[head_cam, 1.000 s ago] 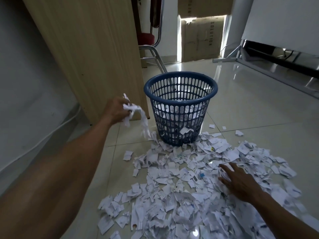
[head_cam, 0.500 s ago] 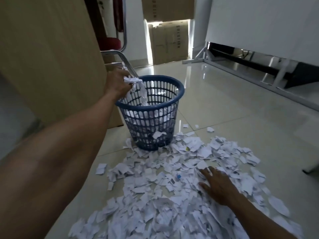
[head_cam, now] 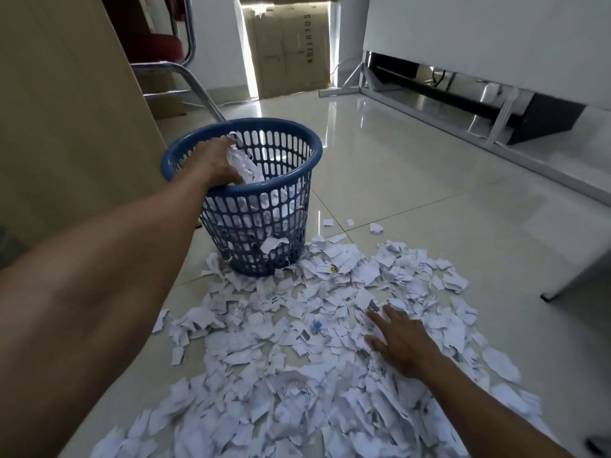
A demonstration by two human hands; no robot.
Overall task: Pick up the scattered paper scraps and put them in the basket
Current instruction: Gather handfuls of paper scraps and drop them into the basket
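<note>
A blue slotted plastic basket [head_cam: 291, 150] stands on the tiled floor, partly filled with white paper. My left hand [head_cam: 213, 163] reaches over its near rim into the mouth, shut on a bunch of paper scraps [head_cam: 244, 166]. In front of the basket a wide heap of white paper scraps [head_cam: 297, 352] covers the floor down to the bottom edge. My right hand [head_cam: 401, 342] lies flat on the heap at the right, fingers spread, holding nothing.
A wooden panel [head_cam: 66, 110] rises at the left beside the basket. Behind it stands a chair with metal legs [head_cam: 195, 84] and a red seat. A cardboard box [head_cam: 291, 47] leans at the back. A low metal frame [head_cam: 463, 127] runs along the right.
My left hand has carried the bunch of scraps from the basket's left rim over into its mouth. My right hand stays flat on the heap.
</note>
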